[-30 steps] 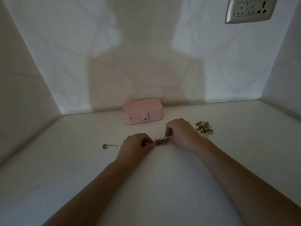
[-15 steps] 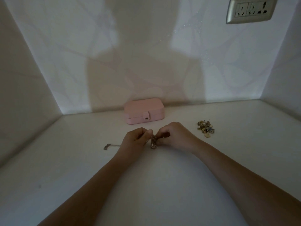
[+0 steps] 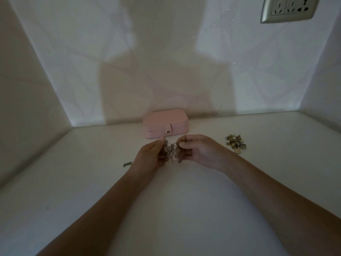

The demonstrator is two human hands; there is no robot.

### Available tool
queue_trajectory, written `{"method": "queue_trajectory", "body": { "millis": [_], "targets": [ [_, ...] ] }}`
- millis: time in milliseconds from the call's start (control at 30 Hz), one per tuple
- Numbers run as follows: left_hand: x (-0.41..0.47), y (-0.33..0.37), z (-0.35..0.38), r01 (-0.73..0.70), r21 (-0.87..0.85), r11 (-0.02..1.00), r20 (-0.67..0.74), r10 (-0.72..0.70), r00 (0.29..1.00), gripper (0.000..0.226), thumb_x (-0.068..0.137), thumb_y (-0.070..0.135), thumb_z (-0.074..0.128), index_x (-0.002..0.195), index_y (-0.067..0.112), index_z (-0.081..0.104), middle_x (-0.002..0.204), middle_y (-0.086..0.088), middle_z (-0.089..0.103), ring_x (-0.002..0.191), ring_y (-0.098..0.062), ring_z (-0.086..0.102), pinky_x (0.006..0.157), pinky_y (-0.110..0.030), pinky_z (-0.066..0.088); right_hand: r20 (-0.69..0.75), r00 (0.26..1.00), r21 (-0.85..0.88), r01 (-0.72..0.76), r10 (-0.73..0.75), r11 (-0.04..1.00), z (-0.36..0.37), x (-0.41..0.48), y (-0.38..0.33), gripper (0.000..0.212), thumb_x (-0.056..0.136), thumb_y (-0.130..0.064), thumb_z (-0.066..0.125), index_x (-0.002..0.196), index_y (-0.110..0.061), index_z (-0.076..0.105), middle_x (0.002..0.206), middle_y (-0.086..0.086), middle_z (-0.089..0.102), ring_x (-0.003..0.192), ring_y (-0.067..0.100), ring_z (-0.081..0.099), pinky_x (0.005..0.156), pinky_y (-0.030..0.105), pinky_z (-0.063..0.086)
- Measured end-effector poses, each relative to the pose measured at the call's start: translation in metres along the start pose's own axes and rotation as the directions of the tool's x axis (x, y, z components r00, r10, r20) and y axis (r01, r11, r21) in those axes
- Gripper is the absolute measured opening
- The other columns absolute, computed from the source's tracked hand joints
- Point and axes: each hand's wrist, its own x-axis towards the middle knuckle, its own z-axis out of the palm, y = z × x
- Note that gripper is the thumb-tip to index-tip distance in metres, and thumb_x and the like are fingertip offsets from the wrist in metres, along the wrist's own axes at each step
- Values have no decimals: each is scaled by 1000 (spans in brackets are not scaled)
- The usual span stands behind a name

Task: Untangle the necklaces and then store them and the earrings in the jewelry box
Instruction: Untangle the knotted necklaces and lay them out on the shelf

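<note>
While closed, jewelry box (image 3: 164,117), contents hidden.

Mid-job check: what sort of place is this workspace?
Probably a room at home: a white table set between plain walls, a wall socket above it, a closed pink jewelry box against the back wall, and loose earrings on the table.

dim | person's shadow on wall (image 3: 162,74) | wide-angle edge bending

white tabletop (image 3: 73,182), wall socket (image 3: 289,9), patterned wall (image 3: 73,52)
</note>
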Motion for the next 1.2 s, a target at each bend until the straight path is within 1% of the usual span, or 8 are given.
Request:
{"method": "queue_trajectory", "body": {
  "millis": [100,233,433,600,767,867,933,1200],
  "targets": [
    [2,1,-1,35,-95,995,-24,-38,999,35,99,25,46,67,13,47,54,4,49,53,-8,49,57,-19,46,-15,998,0,-53,53,999,1,-3,-2,16,94,3,45,83,-4,55,54,3,50,41,12,44,62,35,44],
    [1,3,1,102,-177,979,8,-102,995,31,100,25,46,70,16,43,52,4,43,49,-8,46,51,-18,44,-107,994,-153,-37,20,987,-10,-6,-10,13,90,-10,61,77,-11,62,51,-5,42,41,6,33,58,23,42],
    [4,2,4,201,-236,951,44,-196,980,31,100,26,42,73,12,45,57,-1,49,54,-13,47,43,-21,39,-141,987,-503,-3,-79,864,-19,-15,-15,9,80,-10,74,89,-8,73,62,-6,58,56,1,46,51,10,37],
    [2,2,2,165,-246,955,38,-161,986,27,89,30,57,72,11,50,63,-2,52,55,-12,47,43,-20,36,-237,966,-508,-37,-99,861,-20,-11,-10,13,86,-22,70,78,-11,73,57,-3,58,50,8,45,53,24,30],
    [1,3,0,141,-211,967,69,-129,989,34,86,37,57,66,11,50,58,-4,48,49,-11,44,43,-19,36,-181,951,-680,62,-249,730,-11,-11,-7,9,90,-22,67,89,-14,72,64,-18,63,59,-3,54,54,10,37],
    [0,3,-2,133,-150,980,80,-122,989,43,89,42,53,61,9,50,55,-7,46,47,-15,41,47,-26,42,-76,919,-703,226,-387,674,-3,-11,-7,3,82,-21,75,82,-20,72,77,-12,69,71,0,61,68,13,44],
    [0,2,-2,121,-122,985,69,-113,991,40,83,44,56,63,10,51,56,-6,48,46,-14,43,48,-25,40,-33,914,-671,280,-405,687,2,-13,-6,9,75,-20,80,77,-19,71,73,-10,68,67,1,59,65,13,43],
    [1,2,0,128,-132,983,60,-121,991,40,93,41,48,74,5,52,53,-3,51,45,-8,45,42,-15,39,-41,940,-627,241,-340,741,4,-8,5,22,72,-6,82,82,-19,69,73,1,69,64,7,63,66,21,50]
  ]
}}
